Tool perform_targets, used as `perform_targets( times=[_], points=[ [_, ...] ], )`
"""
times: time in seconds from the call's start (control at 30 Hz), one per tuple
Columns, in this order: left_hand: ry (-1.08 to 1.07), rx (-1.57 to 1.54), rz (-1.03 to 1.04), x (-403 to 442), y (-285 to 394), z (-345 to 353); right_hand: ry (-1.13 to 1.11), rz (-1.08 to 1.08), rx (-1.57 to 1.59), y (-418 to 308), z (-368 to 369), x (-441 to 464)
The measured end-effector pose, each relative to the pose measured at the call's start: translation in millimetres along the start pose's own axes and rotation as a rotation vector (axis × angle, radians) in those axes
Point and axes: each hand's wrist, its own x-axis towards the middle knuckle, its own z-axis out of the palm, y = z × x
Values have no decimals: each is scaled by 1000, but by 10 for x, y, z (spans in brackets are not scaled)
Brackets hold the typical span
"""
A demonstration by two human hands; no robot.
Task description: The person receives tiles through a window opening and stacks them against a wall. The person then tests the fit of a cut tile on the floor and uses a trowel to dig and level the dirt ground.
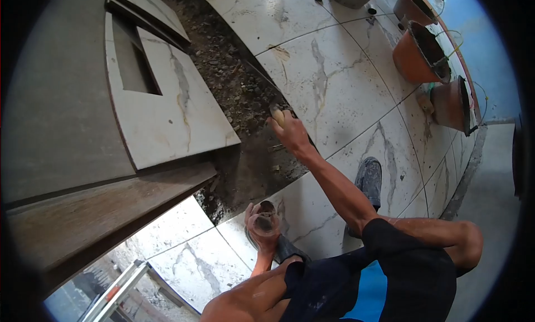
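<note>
My right hand (291, 133) is closed round the pale handle of a trowel (278, 117), over the strip of dark rubble (234, 88) beside the laid tiles. The trowel's blade is only partly visible against the rubble and the tile edge. Lower down, near my boot, my left hand (261, 235) grips a clear plastic cup (264, 224); what is in it I cannot make out. A marbled tile (184, 121) with a rectangular cutout lies to the left of the rubble strip.
Orange buckets (415, 57) with dark residue stand along the right wall. More cut tile pieces (150, 10) are stacked at the upper left. A wooden board (122, 210) juts in from the left, and a metal frame (120, 288) stands at the lower left. White marbled floor tiles (340, 82) surround my feet.
</note>
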Motion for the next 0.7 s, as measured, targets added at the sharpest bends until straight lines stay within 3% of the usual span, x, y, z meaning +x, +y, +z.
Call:
perform_targets(
  times=[0.13, 0.27, 0.33, 0.47, 0.7],
  points=[
    [-6, 4, -22, -52, -66, 0, 119, -84, 107, -234, 39, 190],
    [-12, -8, -14, -14, -26, -8, 91, -45, 23, -94, 222, 343],
    [-3, 43, 30, -12, -41, -7, 49, -24, -197, 206, 509, 363],
    [-34, 62, 1, -7, -6, -34, -76, 53, -146, -252, 180, 403],
    [-29, 48, 7, 18, -9, -7, 49, 70, -149, -96, 417, 424]
  ],
)
